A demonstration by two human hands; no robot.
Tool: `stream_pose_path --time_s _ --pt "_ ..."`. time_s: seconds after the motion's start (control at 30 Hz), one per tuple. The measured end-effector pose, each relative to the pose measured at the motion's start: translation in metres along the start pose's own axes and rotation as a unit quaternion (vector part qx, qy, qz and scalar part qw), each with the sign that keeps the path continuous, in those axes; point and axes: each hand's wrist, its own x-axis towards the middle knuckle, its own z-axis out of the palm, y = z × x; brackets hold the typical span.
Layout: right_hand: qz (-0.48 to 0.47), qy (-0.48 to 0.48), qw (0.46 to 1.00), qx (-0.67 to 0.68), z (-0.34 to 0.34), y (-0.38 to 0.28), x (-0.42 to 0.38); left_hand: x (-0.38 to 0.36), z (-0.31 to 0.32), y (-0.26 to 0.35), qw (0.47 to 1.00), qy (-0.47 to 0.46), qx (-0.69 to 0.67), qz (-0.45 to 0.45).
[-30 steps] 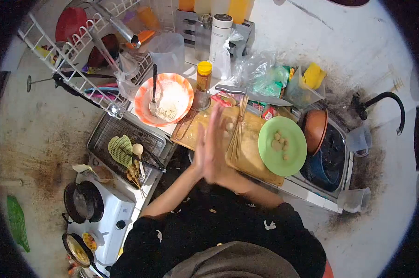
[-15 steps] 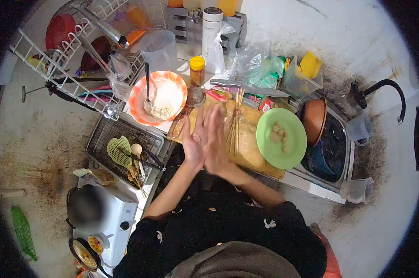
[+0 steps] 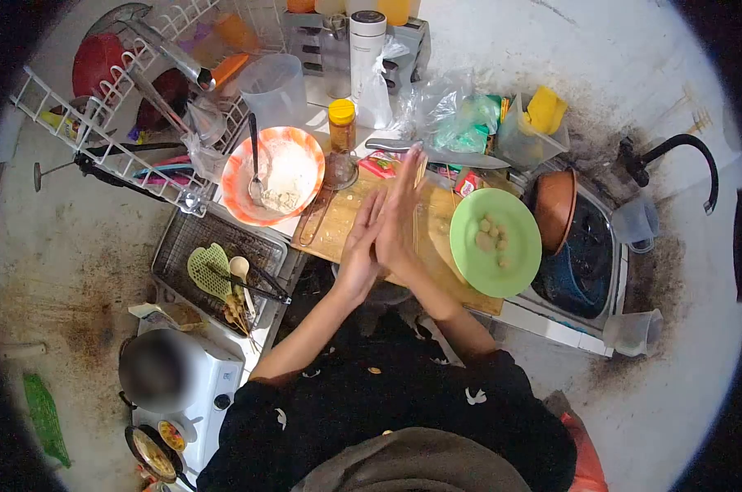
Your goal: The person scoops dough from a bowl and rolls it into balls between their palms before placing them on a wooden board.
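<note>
My left hand [image 3: 361, 250] and my right hand [image 3: 399, 217] meet palm to palm above the wooden cutting board [image 3: 330, 225]. Both have their fingers stretched out, the right hand's reaching farther forward. Whatever may lie between the palms is hidden. Thin wooden skewers on the board are mostly covered by my right hand. To the right, a green plate [image 3: 514, 275] carries several small dough balls [image 3: 486, 243]. On the left stands an orange-and-white bowl [image 3: 235, 184] with white flour [image 3: 293, 168] and a spoon [image 3: 254, 152] in it.
A large knife [image 3: 465, 158] lies behind the board, near plastic bags [image 3: 461, 115] and a yellow-lidded jar [image 3: 342, 127]. At right is a sink [image 3: 605, 316] with a brown pot [image 3: 556, 209]. A wire rack [image 3: 112, 160] and a white stove [image 3: 215, 373] are at left.
My right hand has slid forward against the left, and both hands have turned slightly to the right. The view has shifted a little; the plate and bowl stay in place.
</note>
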Motion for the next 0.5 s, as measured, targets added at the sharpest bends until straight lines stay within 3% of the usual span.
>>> stream_pose_path --time_s 0.13,0.2,0.23,0.27,0.37,0.4,0.47,0.5 --pt "0.004 0.051 0.999 -0.019 -0.01 0.013 0.018 0.01 0.002 0.004 0.998 -0.017 -0.062 0.005" --pt "0.022 0.07 0.997 0.013 -0.021 0.014 0.019 0.021 -0.004 0.009 0.997 -0.03 0.069 0.03" --pt "0.04 0.088 0.994 0.047 -0.027 0.013 0.02 0.032 -0.018 0.002 0.976 -0.063 0.165 0.128" --pt "0.04 0.087 0.994 0.048 -0.031 0.016 0.018 0.041 -0.026 0.001 0.976 -0.062 0.165 0.128" --pt "0.085 0.122 0.981 0.121 -0.048 0.024 0.013 0.061 -0.039 0.006 0.908 -0.058 0.396 0.121" --pt "0.085 0.123 0.981 0.12 -0.052 0.024 0.011 0.069 -0.044 0.006 0.908 -0.059 0.396 0.122" --pt "0.084 0.131 0.982 0.109 -0.062 0.019 0.007 0.081 -0.05 0.005 0.825 -0.094 0.529 0.175" --pt "0.085 0.132 0.982 0.108 -0.064 0.018 0.005 0.083 -0.054 0.003 0.826 -0.096 0.528 0.173"
